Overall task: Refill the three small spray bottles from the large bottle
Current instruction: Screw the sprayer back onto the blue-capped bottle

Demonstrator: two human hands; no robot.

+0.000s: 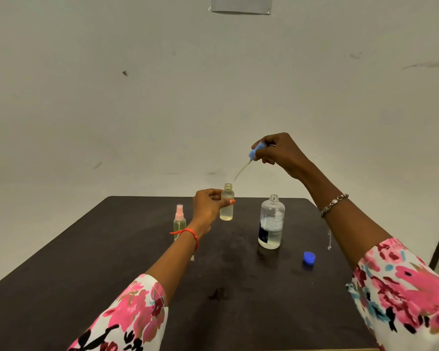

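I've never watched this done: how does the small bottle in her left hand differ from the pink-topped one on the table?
The held bottle is open, its blue sprayer lifted out by the right hand; the pink-topped bottle is capped. One is gripped by the left hand, the other stands free. Both are clear and upright.

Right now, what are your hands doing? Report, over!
Left hand holds small open bottle upright. Right hand holds blue sprayer top above it, tube dangling. Large bottle uncapped on table. Nothing in the way.
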